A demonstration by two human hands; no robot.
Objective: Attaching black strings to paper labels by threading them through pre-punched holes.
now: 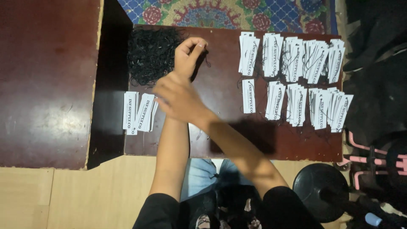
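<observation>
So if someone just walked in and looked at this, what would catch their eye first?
Probably the crossed arms at centre: the left hand pinches a thread by the black string pile, while the right hand reaches across toward the small tag stack. Next, the rows of white tags on the table's right side.

String heap left on table, tag stacks right.

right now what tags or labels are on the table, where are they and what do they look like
Small stack of tags: left part of the table, by the blurred right hand; narrow white card strips with dark print.
Single tag: table middle, alone; the same white strip.
Upper row of tag bundles: far right edge; white strips, fanned, with thin black strings.
Lower row of tag bundles: right side, nearer the person; same white strips with strings.
</observation>
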